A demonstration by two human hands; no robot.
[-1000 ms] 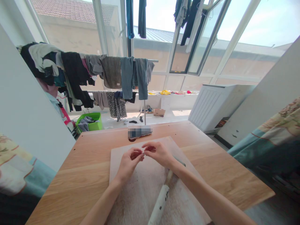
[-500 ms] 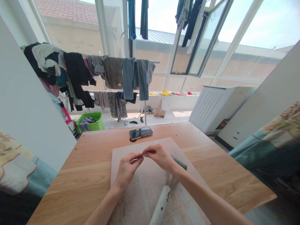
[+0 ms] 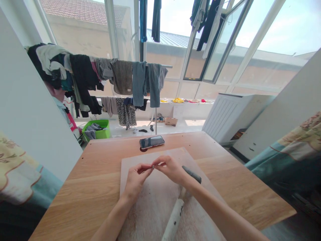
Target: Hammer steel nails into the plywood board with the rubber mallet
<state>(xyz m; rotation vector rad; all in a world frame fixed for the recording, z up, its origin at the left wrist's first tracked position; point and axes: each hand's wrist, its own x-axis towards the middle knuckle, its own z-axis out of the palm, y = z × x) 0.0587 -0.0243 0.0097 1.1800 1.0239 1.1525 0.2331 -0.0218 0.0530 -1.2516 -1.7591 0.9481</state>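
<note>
My left hand [image 3: 136, 178] and my right hand [image 3: 169, 169] meet fingertip to fingertip above a pale board [image 3: 155, 214]. Both are closed in a pinch around a tiny object [image 3: 152, 166], too small to name. Partly behind my right forearm lies a hammer, its dark head [image 3: 192, 174] showing past the wrist and its white-wrapped handle [image 3: 173, 221] running toward me. Beyond the board a smartphone [image 3: 151, 142] rests face up on the wooden table [image 3: 82, 190].
Clothes hang on a drying rack [image 3: 165, 66] past the table. A green basket [image 3: 102, 134] with cloth stands on the floor at left. At right are a white cabinet-like unit [image 3: 225, 113] and a curtain [image 3: 296, 150]. A small cardboard box [image 3: 171, 121] lies under the windows.
The fingers of both hands have shifted slightly around the tiny object, still pinched together. The view has moved a little; the hammer and phone lie as before.
</note>
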